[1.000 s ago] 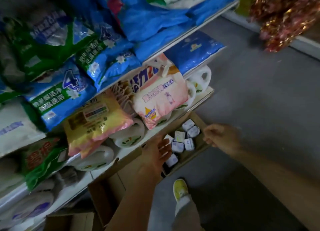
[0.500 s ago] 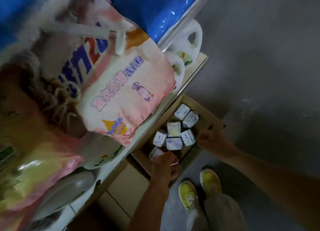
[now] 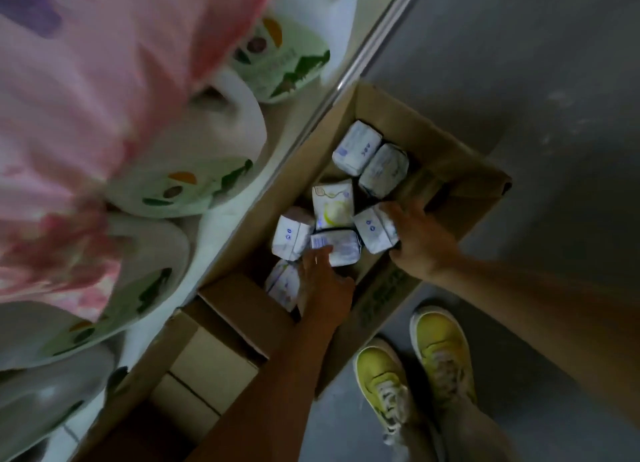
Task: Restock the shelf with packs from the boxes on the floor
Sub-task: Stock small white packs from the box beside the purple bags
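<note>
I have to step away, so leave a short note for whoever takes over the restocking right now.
Left hand: reaching into the cardboard box, fingers on a white pack; grip unclear.
Right hand: on another white pack by the box's right wall.
About seven packs lie loose in the box on the floor beside the shelf.
Done: no pack lifted out yet.
Left: lift the packs out and onto the shelf.

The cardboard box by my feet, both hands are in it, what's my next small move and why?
Probably close each hand on the pack under it and lift: the left hand rests on one white pack, the right hand on another, neither gripped yet.
</note>
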